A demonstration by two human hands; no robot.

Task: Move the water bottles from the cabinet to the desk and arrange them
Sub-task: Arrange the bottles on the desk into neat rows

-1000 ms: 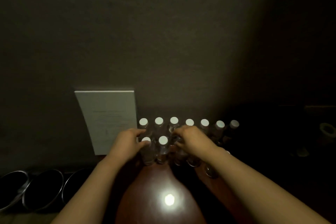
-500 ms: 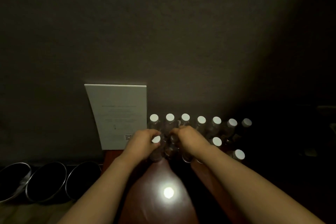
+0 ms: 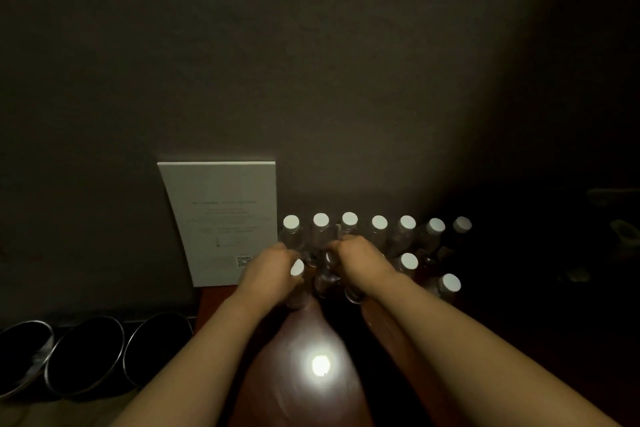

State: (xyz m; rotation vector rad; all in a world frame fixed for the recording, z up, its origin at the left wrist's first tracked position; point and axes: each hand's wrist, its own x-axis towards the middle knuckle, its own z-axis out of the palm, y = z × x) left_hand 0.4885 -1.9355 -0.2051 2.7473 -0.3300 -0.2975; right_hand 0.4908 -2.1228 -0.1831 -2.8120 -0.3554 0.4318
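A dark wall [image 3: 311,62] fills the upper half of the view and closes off the far edge of the desk [image 3: 298,402]. The desk is reddish-brown and glossy, with a bright light spot reflected on its near part; that near stretch between the two forearms is the only bare surface that shows. Its left edge drops off just left of the left forearm, and beyond it three dark round bins [image 3: 86,355] with metal rims sit side by side lower down. The right side is lost in shadow, so the desk's edge there cannot be made out.

A white card [image 3: 221,222] with faint print and a small code square leans upright against the wall at the desk's back left corner, just beside the bottles.

The bottles [image 3: 379,229] are clear with white caps. Seven stand in a row close to the wall, tight together. More stand in front of them, two of these with caps showing off to the right.

The left hand [image 3: 273,274] curls its fingers round a front bottle whose cap shows at the thumb side. The right hand [image 3: 360,265] curls round neighbouring front bottles, covering their caps. The two hands are near each other, with a bottle between.
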